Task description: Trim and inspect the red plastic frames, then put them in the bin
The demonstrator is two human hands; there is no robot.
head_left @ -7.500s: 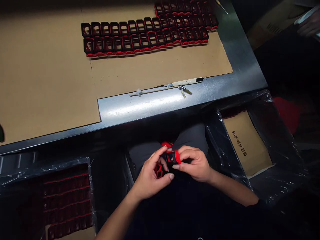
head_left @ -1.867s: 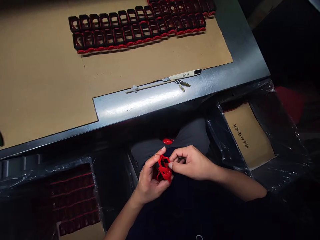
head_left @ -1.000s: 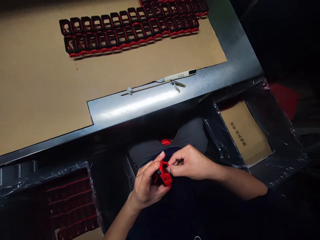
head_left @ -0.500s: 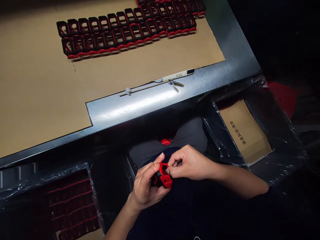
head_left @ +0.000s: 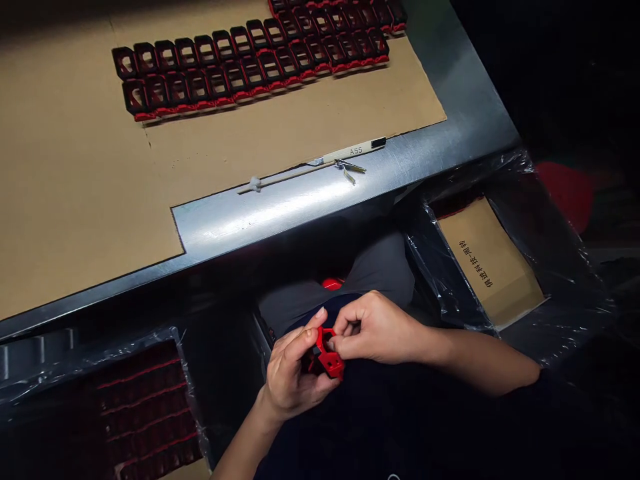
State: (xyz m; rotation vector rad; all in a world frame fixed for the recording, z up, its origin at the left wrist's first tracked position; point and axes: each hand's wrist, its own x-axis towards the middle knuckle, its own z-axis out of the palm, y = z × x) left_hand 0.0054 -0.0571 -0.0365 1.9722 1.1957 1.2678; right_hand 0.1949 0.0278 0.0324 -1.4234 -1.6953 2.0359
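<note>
A: Left hand (head_left: 295, 377) cradling a red plastic frame (head_left: 330, 360) just below the grey trousers (head_left: 380, 270), right hand (head_left: 377, 330) pinching it!

B: Yes, but both hands hide most of it; can't make out its full shape!

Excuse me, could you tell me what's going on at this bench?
Someone seated at a steel-topped bench is holding a small red-and-black plastic part in both hands. The left hand cradles it while the right hand pinches its edge. Rows of similar parts sit on a cardboard sheet on the bench, and more lie stacked in a plastic-lined box at lower left.
</note>
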